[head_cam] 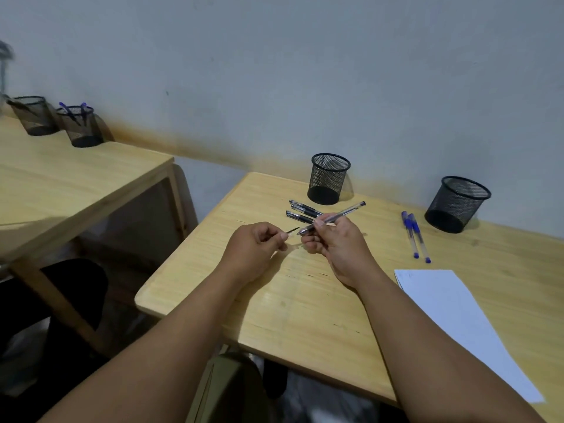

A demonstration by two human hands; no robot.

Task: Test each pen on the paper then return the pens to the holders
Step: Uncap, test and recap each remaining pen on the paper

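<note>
Holding a clear-barrelled pen (332, 218) in a pinch, the right hand (335, 245) keeps it raised above the counter (290, 300). The pen's long axis runs from its tip at lower left, near the left hand (253, 254), to its rear end at upper right, toward the nearer mesh holder (328, 178). The left hand is closed, thumb and forefinger pinching a small dark-tipped piece (292, 231), most likely the pen's cap; its exact form is too small to confirm. That piece lies just beside the pen tip, roughly in line with the barrel, with a narrow gap between them.

The paper (457, 325) lies flat on the counter to the right of the right forearm, well apart from the pen tip. Judged from this layout, the writing tip points away from the sheet, so the right hand, the nearer of the two, would need to swing the pen rightward and tip-down to test it.

Two black pens (303, 212) lie behind the hands; two blue pens (415, 236) lie between the paper and the second holder (457, 203). Both holders appear empty.
</note>
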